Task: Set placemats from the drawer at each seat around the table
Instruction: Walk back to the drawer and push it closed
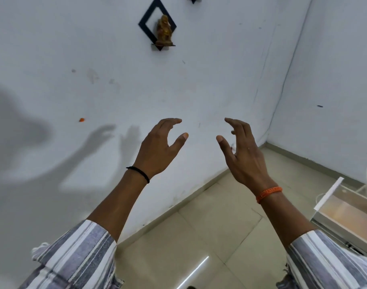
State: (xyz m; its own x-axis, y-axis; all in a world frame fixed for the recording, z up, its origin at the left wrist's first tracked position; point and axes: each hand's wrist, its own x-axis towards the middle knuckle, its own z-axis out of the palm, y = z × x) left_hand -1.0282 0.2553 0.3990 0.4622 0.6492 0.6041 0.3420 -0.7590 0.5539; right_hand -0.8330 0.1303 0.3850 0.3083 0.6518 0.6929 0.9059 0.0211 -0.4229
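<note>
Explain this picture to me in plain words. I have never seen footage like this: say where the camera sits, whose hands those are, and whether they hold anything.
There is one picture, taken by a wide-angle camera worn on a person's head, looking forward and down. No machine is involved; the two arms in striped sleeves belong to the wearer. The left hand, with a black wristband, and the right hand, with an orange wristband, are raised in front of a white wall, fingers loosely curved, holding nothing. On the wall a small golden figurine stands on a black diamond-shaped shelf. Below is a tiled floor. At the right edge is what looks like an open drawer. No placemats or table are in view.
</note>
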